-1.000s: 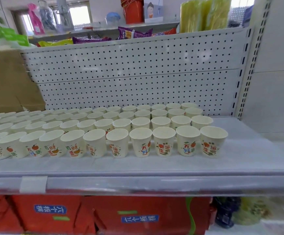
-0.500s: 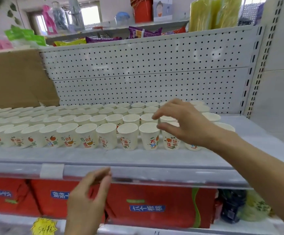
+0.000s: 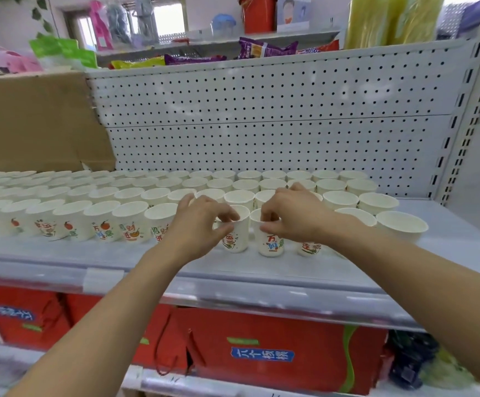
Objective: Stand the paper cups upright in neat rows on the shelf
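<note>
Dozens of paper cups stand upright, mouths up and empty, in rows on the white shelf, filling it from 9 o'clock to about 3 o'clock, back rows against the pegboard. Front-row cups carry printed fruit art and coloured Chinese characters; most too small to read. Left hand is at centre, fingers and thumb pinched on the rim of one front-row cup, which stands upright on the shelf. Right hand is just beside it at 3 o'clock, fingers curled over and clamped on the rim of the neighbour cup, printed with "万" in red. The two held cups stand just beside each other, not clearly touching. Another printed cup sits partly hidden under the right wrist. Two more empty cups end the front row at 3 o'clock. Cardboard box stands behind the cups at 10 o'clock. Red gift boxes fill the lower shelf at 6 o'clock, blue label with white characters, blurred. Snack bags and a red bucket sit on top at 12 o'clock.
</note>
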Action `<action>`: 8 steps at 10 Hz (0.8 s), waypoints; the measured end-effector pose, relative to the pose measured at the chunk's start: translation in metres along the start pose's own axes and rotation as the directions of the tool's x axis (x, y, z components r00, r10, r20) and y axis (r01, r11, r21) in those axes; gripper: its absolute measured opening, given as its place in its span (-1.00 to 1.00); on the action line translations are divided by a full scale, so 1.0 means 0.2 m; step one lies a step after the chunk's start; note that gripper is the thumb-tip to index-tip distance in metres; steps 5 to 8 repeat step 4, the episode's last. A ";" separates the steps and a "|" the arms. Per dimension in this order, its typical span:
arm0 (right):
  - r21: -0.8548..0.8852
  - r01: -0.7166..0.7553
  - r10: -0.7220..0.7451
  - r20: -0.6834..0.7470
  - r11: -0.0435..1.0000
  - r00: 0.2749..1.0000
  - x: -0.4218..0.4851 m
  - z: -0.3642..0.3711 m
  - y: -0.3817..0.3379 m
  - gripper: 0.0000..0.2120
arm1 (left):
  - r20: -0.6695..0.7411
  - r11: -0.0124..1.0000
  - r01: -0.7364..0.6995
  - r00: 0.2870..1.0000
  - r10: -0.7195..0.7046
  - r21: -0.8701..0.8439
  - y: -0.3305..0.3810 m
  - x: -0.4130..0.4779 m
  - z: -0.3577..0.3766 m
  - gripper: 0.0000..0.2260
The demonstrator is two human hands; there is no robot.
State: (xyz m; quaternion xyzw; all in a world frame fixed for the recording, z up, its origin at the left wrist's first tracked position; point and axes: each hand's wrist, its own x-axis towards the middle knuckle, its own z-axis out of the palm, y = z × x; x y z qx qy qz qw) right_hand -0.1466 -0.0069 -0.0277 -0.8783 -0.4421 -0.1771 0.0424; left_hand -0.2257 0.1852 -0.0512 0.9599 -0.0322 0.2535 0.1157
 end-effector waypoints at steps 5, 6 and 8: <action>0.345 -0.156 0.210 -0.125 0.926 0.970 -0.04 -0.12 -0.02 -0.65 | -0.078 0.995 -0.042 0.996 0.034 -0.091 -0.02 0.00 0.00 -0.73; 0.345 -0.156 0.210 -0.125 0.926 0.970 -0.04 -0.12 -0.02 -0.65 | -0.078 0.995 -0.042 0.996 0.034 -0.091 -0.02 0.00 0.00 -0.73; 0.345 -0.156 0.210 -0.125 0.926 0.970 -0.04 -0.12 -0.02 -0.65 | -0.078 0.995 -0.042 0.996 0.034 -0.091 -0.02 0.00 0.00 -0.73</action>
